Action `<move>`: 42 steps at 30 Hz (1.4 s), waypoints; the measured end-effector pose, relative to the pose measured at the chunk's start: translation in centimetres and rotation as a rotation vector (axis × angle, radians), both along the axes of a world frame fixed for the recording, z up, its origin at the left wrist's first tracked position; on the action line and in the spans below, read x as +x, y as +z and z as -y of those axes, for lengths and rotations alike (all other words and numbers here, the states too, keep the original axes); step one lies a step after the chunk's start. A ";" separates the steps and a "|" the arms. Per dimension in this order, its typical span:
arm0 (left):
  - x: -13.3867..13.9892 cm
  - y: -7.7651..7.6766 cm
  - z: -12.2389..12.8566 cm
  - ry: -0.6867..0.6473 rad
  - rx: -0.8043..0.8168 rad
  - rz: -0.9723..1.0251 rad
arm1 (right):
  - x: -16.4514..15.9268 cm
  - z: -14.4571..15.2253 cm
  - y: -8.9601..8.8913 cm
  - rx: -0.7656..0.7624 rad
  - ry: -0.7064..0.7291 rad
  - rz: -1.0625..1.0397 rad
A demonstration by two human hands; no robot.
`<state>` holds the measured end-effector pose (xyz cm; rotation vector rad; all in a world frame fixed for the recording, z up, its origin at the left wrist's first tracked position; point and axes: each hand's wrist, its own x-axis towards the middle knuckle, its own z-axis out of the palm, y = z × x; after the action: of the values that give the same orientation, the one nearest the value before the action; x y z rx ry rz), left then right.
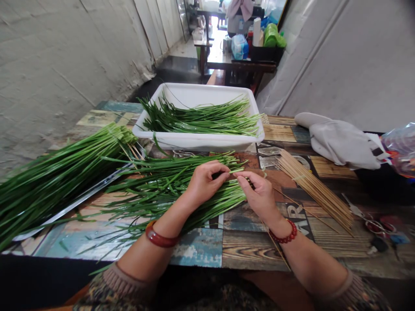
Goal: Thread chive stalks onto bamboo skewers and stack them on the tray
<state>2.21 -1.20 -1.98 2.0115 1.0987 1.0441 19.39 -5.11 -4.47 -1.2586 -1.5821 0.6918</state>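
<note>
My left hand pinches the pale stem ends of a few garlic chives between thumb and fingers, above a loose pile of them on the table. Close beside it, my right hand has thumb and forefinger closed at the tips of the same stems. A thin bamboo skewer emerges from below the right hand toward the table's near edge; its other end is hidden, and whether the hand grips it is unclear. A bundle of bamboo skewers lies to the right, with a single skewer beside it.
Behind the pile stands a white plastic tub holding more chives. A large chive bunch lies at the left on a long shiny strip. Scissors, keys and a pale cloth are at the right.
</note>
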 end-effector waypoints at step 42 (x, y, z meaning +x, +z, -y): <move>0.3 -0.2 0.4 0.035 0.039 -0.018 | 0.0 0.1 0.2 0.004 -0.009 0.005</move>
<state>2.50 -1.59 -2.16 2.0426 1.1350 1.0755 19.34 -5.22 -4.27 -1.2651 -1.5804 0.6796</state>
